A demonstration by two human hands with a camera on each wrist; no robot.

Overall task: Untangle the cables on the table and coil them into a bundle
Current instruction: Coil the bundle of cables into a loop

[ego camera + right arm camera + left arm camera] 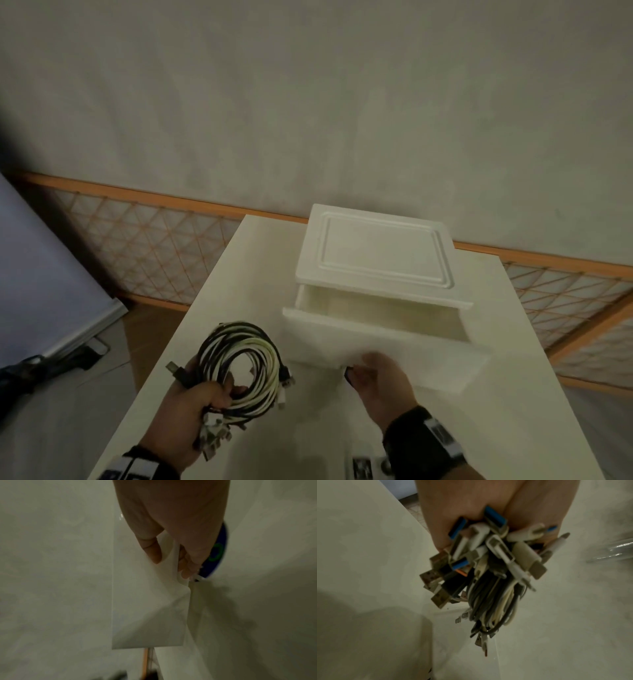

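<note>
The coil of cables (239,363) I hold mixes black, white and pale yellow-green strands; its plugs (488,545) show white shells, blue tongues and one orange. The drawer box (373,253) and table (513,428) are plain white.

Ahead of you the white drawer box (373,253) takes up the far middle of the counter (219,308), and its drawer (383,346) stands pulled out toward you, open on top. Your right hand (383,387) is at the drawer's near front, blocking that edge. Bare counter lies left of the box, though the cable bundle (239,363) in your left hand (185,421) hangs over the near-left part.
</note>
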